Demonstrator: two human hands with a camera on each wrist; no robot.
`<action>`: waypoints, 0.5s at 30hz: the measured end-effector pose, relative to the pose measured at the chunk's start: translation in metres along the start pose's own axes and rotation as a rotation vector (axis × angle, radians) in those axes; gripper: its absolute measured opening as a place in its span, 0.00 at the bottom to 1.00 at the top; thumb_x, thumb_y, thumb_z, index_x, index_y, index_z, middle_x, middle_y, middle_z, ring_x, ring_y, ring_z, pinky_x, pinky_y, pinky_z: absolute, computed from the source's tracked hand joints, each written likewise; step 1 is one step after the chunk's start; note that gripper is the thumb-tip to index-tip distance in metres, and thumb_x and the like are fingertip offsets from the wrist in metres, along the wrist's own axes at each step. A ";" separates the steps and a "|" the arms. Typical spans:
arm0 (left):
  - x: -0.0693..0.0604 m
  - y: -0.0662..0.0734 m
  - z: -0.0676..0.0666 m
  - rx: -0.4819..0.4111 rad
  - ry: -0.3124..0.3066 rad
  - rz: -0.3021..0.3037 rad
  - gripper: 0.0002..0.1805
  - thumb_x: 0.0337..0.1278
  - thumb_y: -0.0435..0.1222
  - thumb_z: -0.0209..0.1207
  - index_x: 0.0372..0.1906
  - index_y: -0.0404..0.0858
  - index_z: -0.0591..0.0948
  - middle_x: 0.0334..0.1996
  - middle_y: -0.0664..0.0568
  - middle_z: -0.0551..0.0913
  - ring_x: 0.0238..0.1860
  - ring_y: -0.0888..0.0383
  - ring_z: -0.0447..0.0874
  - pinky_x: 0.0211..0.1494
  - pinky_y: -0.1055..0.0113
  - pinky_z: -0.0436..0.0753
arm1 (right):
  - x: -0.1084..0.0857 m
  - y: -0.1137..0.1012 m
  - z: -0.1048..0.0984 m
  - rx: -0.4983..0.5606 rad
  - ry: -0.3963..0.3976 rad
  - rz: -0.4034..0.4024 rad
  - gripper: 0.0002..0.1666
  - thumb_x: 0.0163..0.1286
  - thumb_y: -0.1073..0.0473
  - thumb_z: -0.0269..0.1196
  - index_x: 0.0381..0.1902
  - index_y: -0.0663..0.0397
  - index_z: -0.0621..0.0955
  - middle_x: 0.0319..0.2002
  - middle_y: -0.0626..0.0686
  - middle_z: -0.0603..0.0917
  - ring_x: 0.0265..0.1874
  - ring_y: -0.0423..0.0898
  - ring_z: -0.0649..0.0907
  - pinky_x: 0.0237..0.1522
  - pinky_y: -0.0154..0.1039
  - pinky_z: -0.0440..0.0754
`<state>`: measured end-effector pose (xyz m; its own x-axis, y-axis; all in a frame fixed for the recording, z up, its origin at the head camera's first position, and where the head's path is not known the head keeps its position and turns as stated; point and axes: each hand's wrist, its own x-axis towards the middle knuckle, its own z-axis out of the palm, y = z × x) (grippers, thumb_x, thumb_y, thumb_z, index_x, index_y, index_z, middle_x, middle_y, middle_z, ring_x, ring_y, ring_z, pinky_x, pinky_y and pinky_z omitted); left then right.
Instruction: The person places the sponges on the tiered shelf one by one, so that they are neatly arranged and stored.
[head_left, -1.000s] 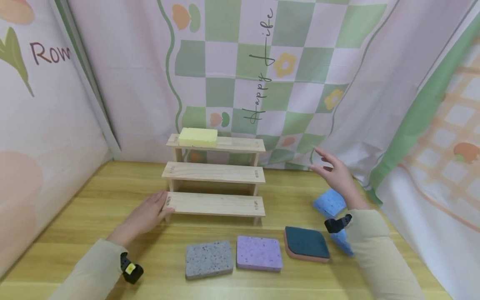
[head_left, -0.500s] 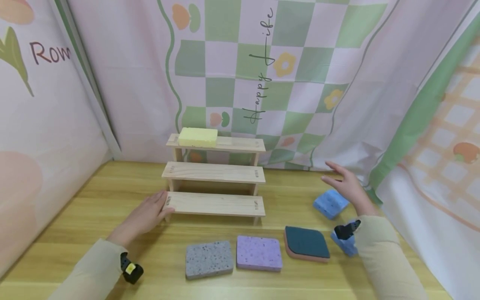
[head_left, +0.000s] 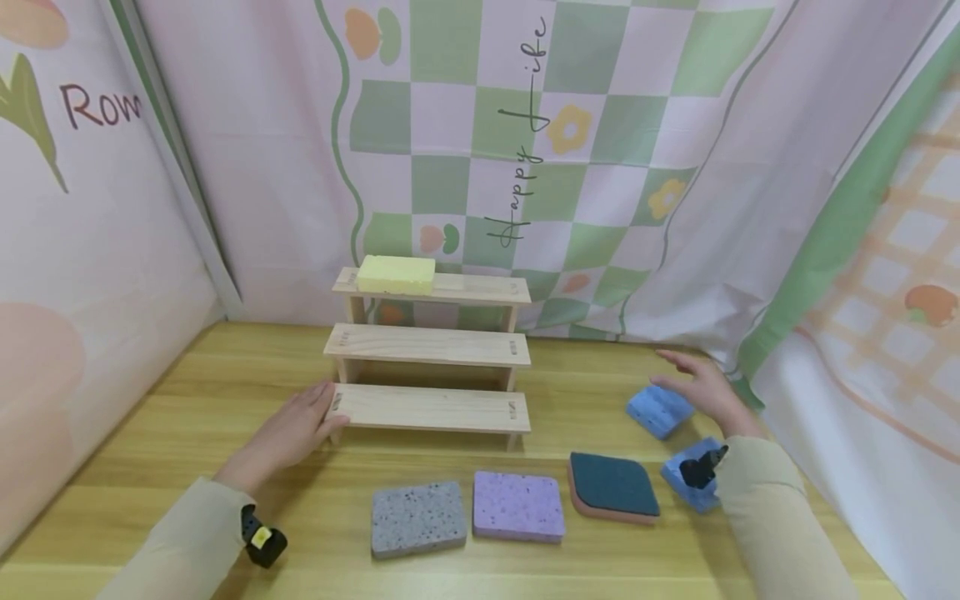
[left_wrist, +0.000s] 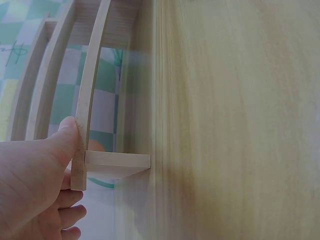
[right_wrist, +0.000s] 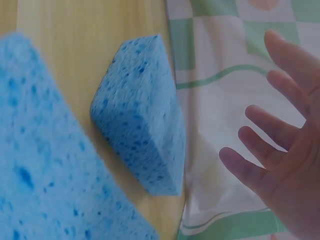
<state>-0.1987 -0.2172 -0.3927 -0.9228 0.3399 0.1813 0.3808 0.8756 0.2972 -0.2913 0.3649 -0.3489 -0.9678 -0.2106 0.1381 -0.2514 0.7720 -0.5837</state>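
A three-step wooden rack [head_left: 431,408] stands mid-table, a yellow sponge [head_left: 396,275] on the left of its top step. My left hand [head_left: 288,433] grips the left end of the lowest step; in the left wrist view the thumb of the left hand [left_wrist: 40,185] lies on the board [left_wrist: 89,85], fingers beneath. My right hand [head_left: 708,392] hovers by the far blue sponge [head_left: 658,410], fingers spread and holding nothing. In the right wrist view the right hand [right_wrist: 285,135] is apart from that blue sponge [right_wrist: 140,115]; the nearer blue sponge [right_wrist: 55,160] fills the left.
Along the front lie a grey sponge [head_left: 418,520], a purple sponge [head_left: 517,506] and a dark green and pink sponge [head_left: 613,486]. The nearer blue sponge [head_left: 686,487] lies partly under my right wrist camera. A printed curtain [head_left: 510,150] hangs behind the table.
My right hand has moved down and to the right, closer to the far blue sponge, and more of the nearer blue one shows. My left hand has stayed on the rack.
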 end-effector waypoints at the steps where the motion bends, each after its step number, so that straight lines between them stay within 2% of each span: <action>1: 0.000 0.000 0.000 0.001 -0.001 0.000 0.35 0.68 0.44 0.47 0.62 0.17 0.57 0.63 0.25 0.57 0.64 0.34 0.54 0.65 0.44 0.54 | 0.000 0.003 0.001 -0.006 0.001 -0.013 0.37 0.67 0.50 0.58 0.65 0.68 0.63 0.62 0.72 0.62 0.58 0.73 0.61 0.54 0.66 0.62; 3: 0.000 0.000 0.000 0.001 -0.004 -0.002 0.35 0.68 0.44 0.47 0.63 0.17 0.57 0.63 0.25 0.56 0.64 0.34 0.54 0.65 0.44 0.54 | 0.000 0.007 0.002 -0.019 0.001 -0.040 0.35 0.66 0.53 0.59 0.63 0.70 0.65 0.61 0.72 0.64 0.56 0.73 0.62 0.54 0.66 0.62; 6: 0.000 0.000 -0.001 -0.004 -0.006 -0.004 0.35 0.68 0.45 0.47 0.63 0.17 0.57 0.63 0.25 0.56 0.64 0.34 0.54 0.65 0.44 0.54 | -0.001 0.013 0.002 -0.017 -0.025 -0.033 0.35 0.66 0.53 0.59 0.63 0.70 0.65 0.61 0.73 0.63 0.56 0.74 0.61 0.54 0.66 0.62; 11: 0.000 0.001 -0.001 -0.002 -0.005 -0.005 0.35 0.68 0.44 0.48 0.62 0.17 0.57 0.63 0.25 0.56 0.64 0.34 0.54 0.65 0.44 0.54 | -0.003 0.019 0.002 -0.005 -0.110 0.031 0.38 0.66 0.50 0.59 0.65 0.68 0.63 0.63 0.73 0.59 0.58 0.76 0.57 0.53 0.69 0.59; 15: 0.000 0.001 -0.001 -0.005 0.000 -0.005 0.35 0.68 0.44 0.48 0.62 0.17 0.58 0.63 0.26 0.56 0.64 0.34 0.54 0.65 0.44 0.54 | -0.003 0.024 0.001 0.002 -0.143 0.044 0.38 0.66 0.50 0.59 0.64 0.69 0.63 0.63 0.73 0.58 0.59 0.75 0.55 0.54 0.69 0.57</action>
<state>-0.1978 -0.2167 -0.3918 -0.9247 0.3355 0.1800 0.3766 0.8756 0.3026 -0.2946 0.3835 -0.3644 -0.9656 -0.2598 -0.0031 -0.2083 0.7812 -0.5884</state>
